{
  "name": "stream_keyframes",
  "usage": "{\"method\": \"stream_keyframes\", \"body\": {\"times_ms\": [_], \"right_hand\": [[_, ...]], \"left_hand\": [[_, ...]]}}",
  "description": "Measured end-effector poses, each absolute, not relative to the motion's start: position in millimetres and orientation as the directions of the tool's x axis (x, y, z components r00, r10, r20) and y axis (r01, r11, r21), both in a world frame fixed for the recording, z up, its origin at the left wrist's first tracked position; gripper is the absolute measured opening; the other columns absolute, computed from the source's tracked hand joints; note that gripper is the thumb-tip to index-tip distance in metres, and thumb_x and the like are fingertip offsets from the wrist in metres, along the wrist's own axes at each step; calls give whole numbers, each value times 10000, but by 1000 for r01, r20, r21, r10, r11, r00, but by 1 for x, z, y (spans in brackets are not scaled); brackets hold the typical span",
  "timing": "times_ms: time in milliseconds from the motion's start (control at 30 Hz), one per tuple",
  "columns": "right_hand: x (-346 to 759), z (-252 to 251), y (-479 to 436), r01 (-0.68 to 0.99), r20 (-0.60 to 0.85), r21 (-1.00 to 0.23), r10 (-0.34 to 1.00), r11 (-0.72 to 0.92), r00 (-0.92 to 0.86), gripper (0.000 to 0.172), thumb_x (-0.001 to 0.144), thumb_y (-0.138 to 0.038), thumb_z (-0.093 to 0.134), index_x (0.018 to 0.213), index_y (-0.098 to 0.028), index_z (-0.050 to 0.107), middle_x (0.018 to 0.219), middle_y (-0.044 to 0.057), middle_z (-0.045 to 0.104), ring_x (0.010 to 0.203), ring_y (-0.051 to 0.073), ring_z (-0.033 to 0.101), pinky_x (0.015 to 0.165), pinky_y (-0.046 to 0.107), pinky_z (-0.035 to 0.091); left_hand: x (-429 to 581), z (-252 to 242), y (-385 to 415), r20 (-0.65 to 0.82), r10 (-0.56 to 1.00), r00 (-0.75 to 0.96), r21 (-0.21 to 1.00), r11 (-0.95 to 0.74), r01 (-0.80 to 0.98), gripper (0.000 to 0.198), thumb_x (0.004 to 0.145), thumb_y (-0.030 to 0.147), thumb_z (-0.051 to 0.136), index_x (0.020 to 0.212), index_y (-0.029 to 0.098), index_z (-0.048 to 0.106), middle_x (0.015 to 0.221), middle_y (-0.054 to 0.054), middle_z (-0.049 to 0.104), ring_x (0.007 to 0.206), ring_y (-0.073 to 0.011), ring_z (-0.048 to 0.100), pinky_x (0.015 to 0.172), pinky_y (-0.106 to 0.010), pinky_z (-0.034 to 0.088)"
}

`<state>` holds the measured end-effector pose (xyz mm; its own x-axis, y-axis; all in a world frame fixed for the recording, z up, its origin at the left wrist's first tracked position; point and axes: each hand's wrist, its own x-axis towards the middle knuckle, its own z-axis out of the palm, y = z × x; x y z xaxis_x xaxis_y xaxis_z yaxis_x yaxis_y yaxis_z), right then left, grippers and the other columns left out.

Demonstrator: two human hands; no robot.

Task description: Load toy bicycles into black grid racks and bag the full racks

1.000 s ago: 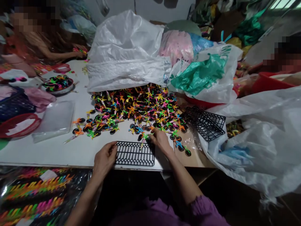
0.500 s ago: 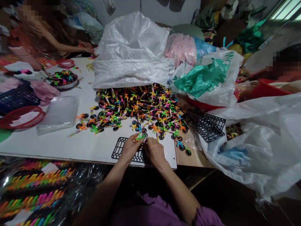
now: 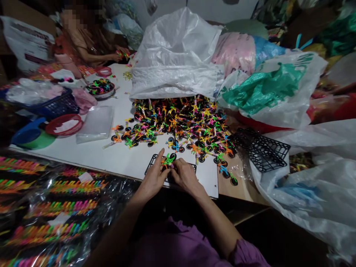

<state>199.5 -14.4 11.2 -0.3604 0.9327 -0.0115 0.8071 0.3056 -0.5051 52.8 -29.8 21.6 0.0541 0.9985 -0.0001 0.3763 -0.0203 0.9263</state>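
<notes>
A small green toy bicycle with black wheels (image 3: 168, 160) is held upright between my two hands above the table's front edge. My left hand (image 3: 154, 174) pinches its left side, thumb and fingers closed on it. My right hand (image 3: 185, 175) has its fingers curled together at the bicycle's lower right side, touching it; the fingertips are partly hidden. Beneath both hands lies a black plastic grid tray (image 3: 151, 163), mostly covered by them. Just beyond, a heap of colourful toy bicycles (image 3: 178, 122) mixed with small printed tubes spreads over the white table (image 3: 91, 157).
A large white sack (image 3: 178, 78) stands behind the heap. Black grid trays (image 3: 268, 152) are piled at right beside plastic bags (image 3: 319, 193). Clear plastic sheets (image 3: 96, 124), a red basket (image 3: 63, 125) and a blue basket (image 3: 55, 104) sit at left. A co-worker (image 3: 91, 48) works at far left.
The view has turned left, so the table's things appear further right. Both hands stay together around the green toy bicycle, which is tilted up slightly more. The co-worker's hands now hold something colourful.
</notes>
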Motion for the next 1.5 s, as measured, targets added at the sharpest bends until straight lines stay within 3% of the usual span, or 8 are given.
{"method": "stream_keyframes", "body": {"times_ms": [233, 500, 600, 733, 867, 1033, 1233, 1500], "right_hand": [[196, 13, -13, 801, -75, -498, 904, 331, -421, 137, 864, -253, 457, 925, -174, 551, 878, 46, 578, 776, 150, 544, 651, 240, 337], [191, 10, -15, 681, -117, -674, 868, 287, -482, 106, 803, -234, 484, 769, -163, 555, 677, -4, 536, 611, 112, 450, 548, 219, 269], [193, 9, -12, 593, -133, -772, 855, 228, -501, 101, 778, -222, 478, 729, -166, 547, 588, -45, 446, 545, 88, 372, 508, 209, 228], [193, 11, -9, 433, -168, -895, 820, 105, -547, 110, 735, -182, 485, 790, -161, 578, 611, -56, 446, 555, 75, 369, 514, 187, 260], [189, 0, -7, 324, -185, -946, 847, -16, -498, 171, 736, -213, 517, 870, -153, 605, 668, -32, 540, 586, 85, 442, 551, 184, 340], [185, -34, -1, 435, -175, -900, 942, -35, -287, 158, 735, -260, 561, 828, -141, 609, 722, 20, 621, 625, 124, 530, 600, 224, 411], [156, -40, 14, 377, 102, -907, 966, 189, -239, 190, 815, -293, 493, 902, -162, 601, 890, 43, 625, 768, 137, 571, 713, 241, 432], [130, -52, 12, 768, 81, -538, 928, 349, -365, 97, 800, -157, 452, 852, -175, 532, 847, 45, 555, 800, 164, 497, 693, 253, 383]], "left_hand": [[44, 29, -36, -64, 977, 202, 856, -51, 515, 666, 804, 256, 435, 1416, 156, 191, 799, -42, 608, 711, -184, 586, 729, -306, 467], [35, 27, -38, -126, 983, 136, 929, 69, 363, 756, 797, 353, 514, 1426, 193, 126, 1045, -98, 620, 897, -193, 614, 821, -339, 469], [7, 11, -27, -115, 991, 76, 914, 76, 399, 765, 761, 420, 553, 1403, 187, 208, 1161, -131, 582, 987, -211, 600, 840, -354, 478], [-23, -26, -18, 42, 980, 192, 563, -182, 806, 545, 766, 388, 559, 1255, 165, 472, 1293, -147, 499, 1193, -272, 464, 987, -433, 375], [-4, -58, -43, 55, 942, 330, 212, -334, 918, 440, 839, 339, 475, 1250, 182, 487, 1379, -117, 415, 1255, -277, 392, 1031, -478, 307], [32, -67, -76, 92, 976, 198, 120, -208, 971, 483, 857, 380, 445, 1269, 129, 471, 1373, -145, 414, 1248, -313, 389, 1027, -510, 274], [24, -59, -70, 83, 969, 232, 185, -243, 952, 467, 853, 415, 459, 1226, 140, 511, 1318, -124, 488, 1231, -295, 416, 1037, -501, 262], [25, -65, -69, 135, 967, 214, 137, -233, 963, 341, 852, 310, 495, 1118, 123, 596, 1150, -127, 619, 1143, -316, 501, 992, -516, 298]]}}
